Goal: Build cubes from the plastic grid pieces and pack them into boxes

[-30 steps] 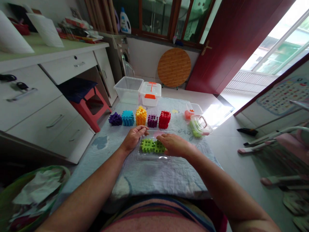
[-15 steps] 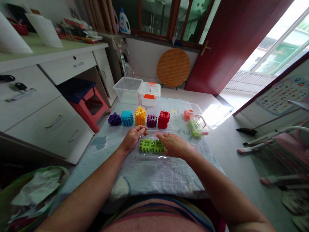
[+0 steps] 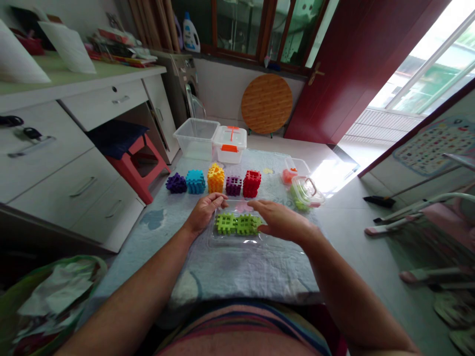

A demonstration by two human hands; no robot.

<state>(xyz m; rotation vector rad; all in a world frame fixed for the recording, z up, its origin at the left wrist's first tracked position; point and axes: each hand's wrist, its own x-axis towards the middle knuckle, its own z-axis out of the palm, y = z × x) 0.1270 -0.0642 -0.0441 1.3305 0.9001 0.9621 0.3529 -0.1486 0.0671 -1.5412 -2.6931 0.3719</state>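
A clear plastic container lies in front of me on the cloth-covered table. In it are green interlocking blocks with notched edges and window-like openings. My left hand pinches the container's left far corner between thumb and fingers. At the right end, my right hand is over the container's edge, thumb and fingers apart, close to the rightmost green block. Behind stand block stacks in a row: dark purple, blue, yellow, purple and red.
An uncovered clear bin and a lidded box with orange latches stand at the table's far edge. To the right are a small tub with orange-red pieces and a handled container with green contents. A red stool stands left.
My right hand has shifted right, off the green blocks, and its thumb and fingers are further apart. More of the right-hand green block shows. The left hand stays on the container's corner.
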